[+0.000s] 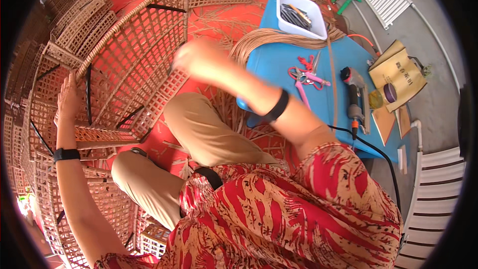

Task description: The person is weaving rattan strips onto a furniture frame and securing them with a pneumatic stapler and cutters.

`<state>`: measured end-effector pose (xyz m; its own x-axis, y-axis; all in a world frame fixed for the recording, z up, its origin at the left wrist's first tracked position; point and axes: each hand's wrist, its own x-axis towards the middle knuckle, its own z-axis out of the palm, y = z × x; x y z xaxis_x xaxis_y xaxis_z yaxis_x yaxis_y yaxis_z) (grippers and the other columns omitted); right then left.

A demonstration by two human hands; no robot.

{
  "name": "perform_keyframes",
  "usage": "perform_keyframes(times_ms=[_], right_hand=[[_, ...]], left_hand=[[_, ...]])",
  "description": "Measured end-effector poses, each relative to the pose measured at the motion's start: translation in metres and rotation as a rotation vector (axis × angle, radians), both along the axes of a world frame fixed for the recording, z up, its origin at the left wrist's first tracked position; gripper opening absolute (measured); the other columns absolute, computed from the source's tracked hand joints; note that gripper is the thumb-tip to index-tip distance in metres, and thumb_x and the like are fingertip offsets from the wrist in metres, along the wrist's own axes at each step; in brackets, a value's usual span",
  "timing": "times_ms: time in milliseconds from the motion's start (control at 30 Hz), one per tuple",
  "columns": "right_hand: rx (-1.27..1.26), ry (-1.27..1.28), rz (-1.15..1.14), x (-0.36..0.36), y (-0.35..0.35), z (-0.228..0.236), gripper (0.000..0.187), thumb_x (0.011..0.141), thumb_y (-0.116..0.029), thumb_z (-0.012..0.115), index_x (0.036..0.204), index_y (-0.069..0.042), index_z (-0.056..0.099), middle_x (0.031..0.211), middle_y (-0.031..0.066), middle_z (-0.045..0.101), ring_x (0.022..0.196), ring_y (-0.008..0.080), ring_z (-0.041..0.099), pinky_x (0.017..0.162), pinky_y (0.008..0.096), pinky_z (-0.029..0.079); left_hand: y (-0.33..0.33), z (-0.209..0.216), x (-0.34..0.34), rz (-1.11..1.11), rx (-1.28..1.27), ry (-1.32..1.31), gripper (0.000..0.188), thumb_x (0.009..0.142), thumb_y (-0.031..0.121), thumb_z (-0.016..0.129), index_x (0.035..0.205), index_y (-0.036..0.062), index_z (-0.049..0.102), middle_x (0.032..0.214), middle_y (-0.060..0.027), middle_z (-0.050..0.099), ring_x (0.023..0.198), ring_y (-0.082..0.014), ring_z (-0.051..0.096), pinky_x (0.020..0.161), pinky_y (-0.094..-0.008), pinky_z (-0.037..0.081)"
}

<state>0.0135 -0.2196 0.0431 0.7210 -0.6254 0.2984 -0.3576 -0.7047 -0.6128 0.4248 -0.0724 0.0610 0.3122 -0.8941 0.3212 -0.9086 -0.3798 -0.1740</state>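
Note:
A large woven lattice basket (122,23) of brown strips, with dark bands at several places, stands tilted at my left. Against its side rests my left hand (68,98), fingers stretched along the lattice near the wrapped rim. My right hand (199,61) is raised in front of me beside the basket's right end; motion smears its fingers, so I cannot make out whether it holds anything. On the blue table (284,72) to the right lie scissors (312,77) with red and pink handles, a coil of cane strips (271,38) and a corded power tool (354,100).
A white tub (314,31) of dark sticks sits at the table's far end. A tan paper bag (398,69) stands beyond its right side. More lattice baskets (89,22) are stacked at far left. Cut strips litter the red floor. A black cord (383,157) runs along my right.

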Motion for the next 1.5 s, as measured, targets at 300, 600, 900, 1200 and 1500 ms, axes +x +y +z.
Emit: perform_keyframes(times_ms=[300, 600, 900, 1200, 1500], right_hand=[[-0.193, 0.5, -0.581, -0.185, -0.158, 0.031, 0.015, 0.081, -0.016, 0.061, 0.09, -0.012, 0.073, 0.097, 0.0128, 0.071, 0.097, 0.028, 0.066, 0.084, 0.0417, 0.051], [-0.296, 0.86, -0.535, -0.173, -0.192, -0.008, 0.028, 0.081, -0.007, 0.061, 0.106, -0.012, 0.071, 0.108, 0.015, 0.067, 0.108, 0.03, 0.062, 0.091, 0.0416, 0.048], [-0.51, 0.724, -0.457, -0.174, -0.186, -0.021, 0.02, 0.082, -0.006, 0.052, 0.089, -0.006, 0.07, 0.091, 0.0212, 0.067, 0.088, 0.0384, 0.065, 0.077, 0.0463, 0.052], [-0.572, 0.466, -0.515, -0.198, -0.144, -0.01, 0.018, 0.084, -0.013, 0.054, 0.089, -0.007, 0.07, 0.091, 0.0156, 0.066, 0.082, 0.0343, 0.066, 0.074, 0.0465, 0.052], [-0.346, 0.193, -0.795, -0.296, -0.117, 0.022, 0.024, 0.08, -0.016, 0.064, 0.102, -0.008, 0.069, 0.093, 0.0165, 0.069, 0.091, 0.0321, 0.066, 0.08, 0.0408, 0.052]], left_hand=[[0.003, 0.001, 0.002, -0.023, -0.052, 0.111, 0.065, 0.089, 0.019, 0.058, 0.147, 0.0121, 0.03, 0.137, -0.0148, 0.046, 0.128, -0.0348, 0.042, 0.102, -0.0519, 0.034], [0.006, 0.006, -0.012, 0.04, -0.031, 0.105, 0.069, 0.083, 0.019, 0.059, 0.145, 0.0104, 0.032, 0.138, -0.0132, 0.046, 0.127, -0.0335, 0.042, 0.102, -0.0511, 0.033], [0.017, -0.015, 0.038, 0.078, -0.07, 0.035, 0.069, 0.087, 0.027, 0.06, 0.146, 0.0089, 0.03, 0.143, -0.0155, 0.041, 0.133, -0.0345, 0.036, 0.106, -0.0522, 0.029], [0.004, -0.006, 0.032, 0.119, -0.006, 0.118, 0.071, 0.088, 0.027, 0.06, 0.149, 0.0095, 0.027, 0.148, -0.016, 0.036, 0.137, -0.0332, 0.032, 0.11, -0.0497, 0.026], [-0.002, -0.018, 0.048, 0.127, 0.049, 0.093, 0.072, 0.09, 0.032, 0.058, 0.15, 0.0099, 0.024, 0.15, -0.0162, 0.034, 0.138, -0.0331, 0.032, 0.11, -0.052, 0.024]])
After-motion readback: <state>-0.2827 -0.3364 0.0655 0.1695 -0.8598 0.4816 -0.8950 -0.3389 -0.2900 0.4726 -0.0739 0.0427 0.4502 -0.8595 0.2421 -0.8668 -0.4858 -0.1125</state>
